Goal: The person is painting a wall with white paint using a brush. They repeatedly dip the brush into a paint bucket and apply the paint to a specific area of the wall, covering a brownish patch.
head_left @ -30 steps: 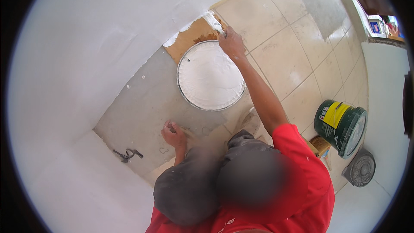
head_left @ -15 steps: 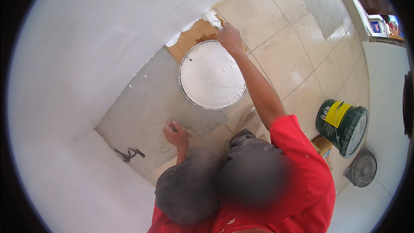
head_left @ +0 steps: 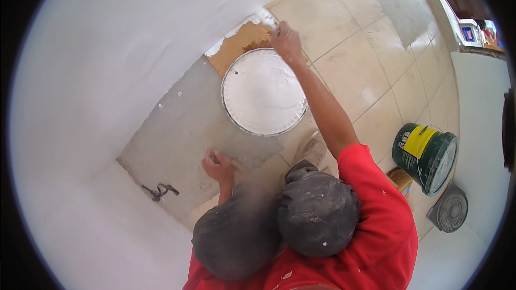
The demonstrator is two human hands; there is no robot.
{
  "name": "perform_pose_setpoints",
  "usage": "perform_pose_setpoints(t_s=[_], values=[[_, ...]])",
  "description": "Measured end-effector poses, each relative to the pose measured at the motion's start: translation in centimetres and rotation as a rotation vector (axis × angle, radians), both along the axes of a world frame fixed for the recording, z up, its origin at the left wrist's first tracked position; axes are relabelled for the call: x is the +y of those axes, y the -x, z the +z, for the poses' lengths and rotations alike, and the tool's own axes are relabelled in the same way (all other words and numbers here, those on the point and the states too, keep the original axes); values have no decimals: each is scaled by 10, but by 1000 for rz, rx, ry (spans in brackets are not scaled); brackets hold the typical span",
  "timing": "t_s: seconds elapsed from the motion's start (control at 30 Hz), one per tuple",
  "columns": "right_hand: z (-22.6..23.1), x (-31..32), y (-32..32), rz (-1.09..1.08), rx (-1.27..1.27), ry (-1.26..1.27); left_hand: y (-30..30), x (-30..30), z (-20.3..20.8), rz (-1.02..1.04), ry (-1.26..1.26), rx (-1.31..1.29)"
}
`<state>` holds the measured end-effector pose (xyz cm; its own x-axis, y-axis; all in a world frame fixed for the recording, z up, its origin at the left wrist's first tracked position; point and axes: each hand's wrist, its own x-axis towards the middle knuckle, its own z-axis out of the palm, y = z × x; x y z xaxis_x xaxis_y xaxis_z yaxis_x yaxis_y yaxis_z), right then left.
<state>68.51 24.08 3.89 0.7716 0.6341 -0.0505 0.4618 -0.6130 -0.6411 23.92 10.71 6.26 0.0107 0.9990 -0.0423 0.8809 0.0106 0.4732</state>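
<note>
My right hand is closed around the handle of what looks like a paintbrush coated in white. Its white end meets the foot of the white wall, over the edge of a brown cardboard sheet. White paint lies ragged along that sheet's wall side. Just below the hand stands a round container, its white top facing me and a small dark speck near its rim. My left hand rests by my knee with fingers curled; something dark shows among them, too small to name.
Right of me, a dark green bucket with a yellow label and wire handle lies tilted. Beside it are a dark round lid-like piece and a small brown box. A black clamp-like object lies by the left wall. Beige tiles cover the floor.
My right hand has turned slightly and shifted a little up with the brush, which stays against the wall's foot. The left hand has hardly moved.
</note>
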Motion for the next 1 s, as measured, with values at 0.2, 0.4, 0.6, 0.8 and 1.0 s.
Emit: perform_pose_setpoints(t_s=[0.2,0.4,0.6,0.8,1.0], values=[[12,1,10,-16,-50,111,-1,5,-2,-8,36,-4],[17,13,100,280,108,64,-11,4,5,-1,85,-28],[9,10,80,252,65,-21,-9,2,3,-22,64,12],[21,-5,5,-85,16,102,-4,-10,-18,-14,-47,-24],[15,12,78,233,-46,16,6,1,-18,-50,-173,91]])
